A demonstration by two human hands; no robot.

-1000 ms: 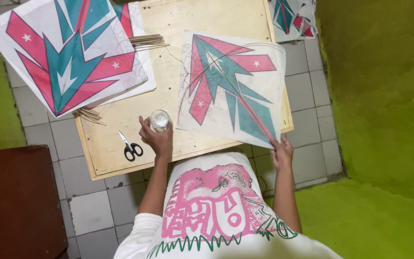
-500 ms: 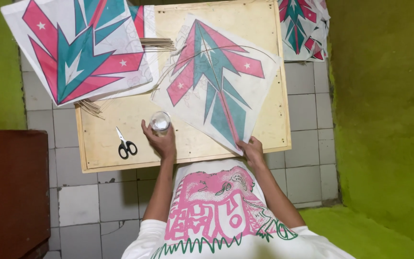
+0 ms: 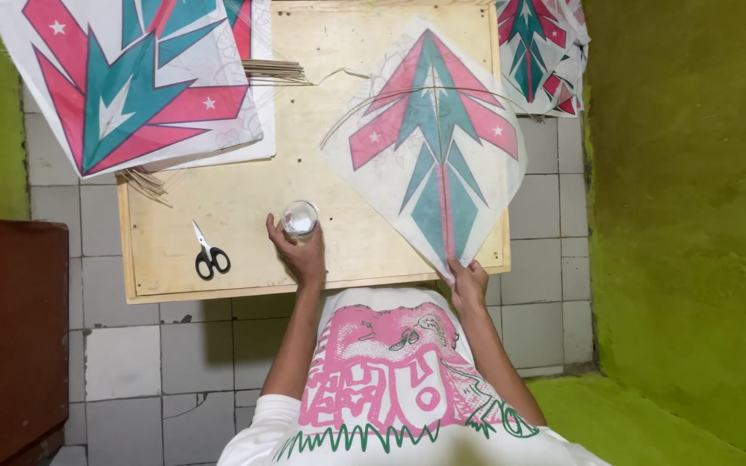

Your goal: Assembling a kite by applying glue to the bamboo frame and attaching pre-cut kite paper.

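While a stack of finished kites (image 3: 144, 86) already overhangs the far-left corner of the wooden board (image 3: 243, 194), the one in hand looks nearly done too. A bundle of thin sticks (image 3: 144, 183) pokes out beneath that stack, and scissors (image 3: 210, 254) lie shut near the board's front-left edge. At the front middle of the board the left hand (image 3: 300, 252) curls its fingers around a small clear cup (image 3: 300, 219) standing on the wood. Across the board's right half lies the kite (image 3: 432, 147), its spine and bowed stick in place; the right hand (image 3: 468, 283) pinches its tail tip at the front edge. More kites (image 3: 539, 52) lie beyond the board's far-right corner.
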